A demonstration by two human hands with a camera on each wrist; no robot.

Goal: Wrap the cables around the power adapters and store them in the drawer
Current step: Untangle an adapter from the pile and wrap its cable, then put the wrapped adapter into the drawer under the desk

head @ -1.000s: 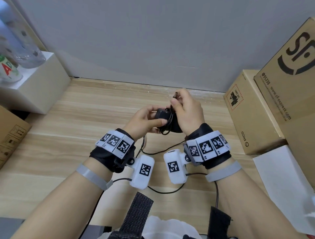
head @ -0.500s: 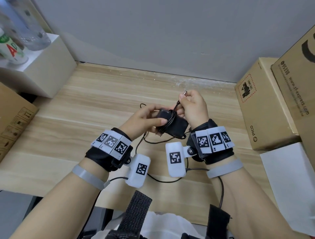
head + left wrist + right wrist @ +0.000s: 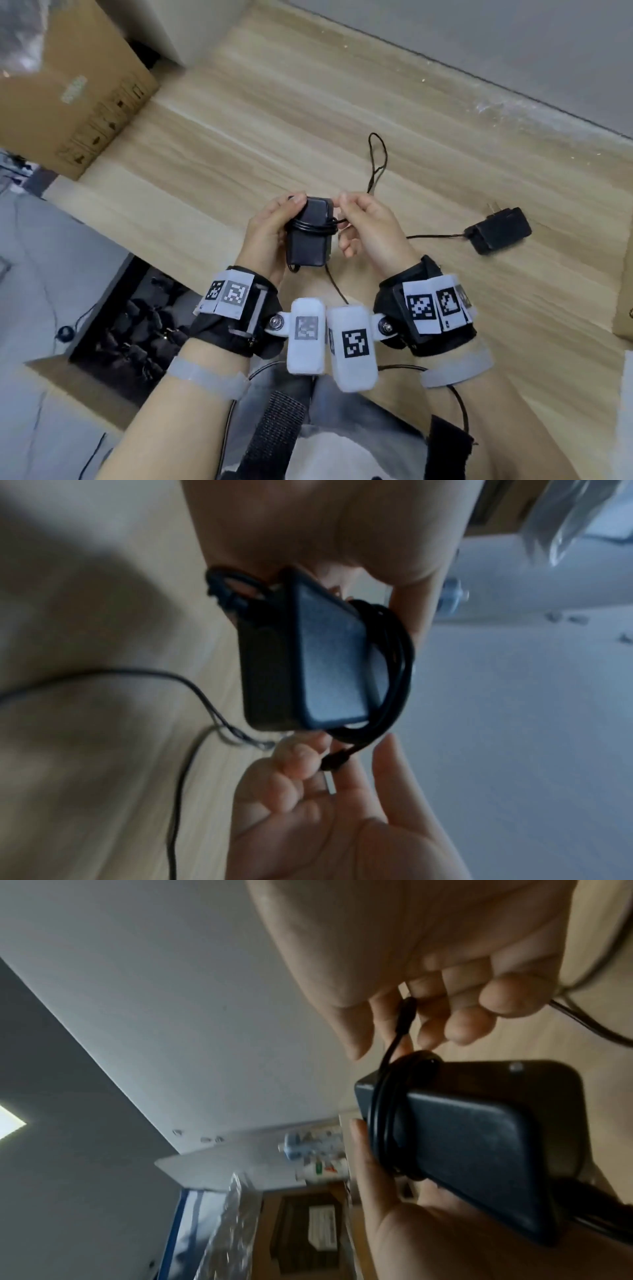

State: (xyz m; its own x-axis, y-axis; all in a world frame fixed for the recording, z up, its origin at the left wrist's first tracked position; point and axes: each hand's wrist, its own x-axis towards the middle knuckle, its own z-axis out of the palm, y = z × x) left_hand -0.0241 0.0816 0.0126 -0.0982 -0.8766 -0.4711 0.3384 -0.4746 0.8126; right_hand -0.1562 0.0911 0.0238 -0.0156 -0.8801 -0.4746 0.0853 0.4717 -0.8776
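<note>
Two black power adapters are in view. Your left hand (image 3: 270,233) grips one adapter (image 3: 308,236) above the desk (image 3: 239,137), several cable turns (image 3: 313,226) around its middle. Your right hand (image 3: 371,233) pinches that cable's plug end (image 3: 405,1015). One second adapter (image 3: 496,230) lies on the desk at three o'clock, unwrapped. One open drawer (image 3: 137,335) sits at seven o'clock. No writing is readable.
</note>
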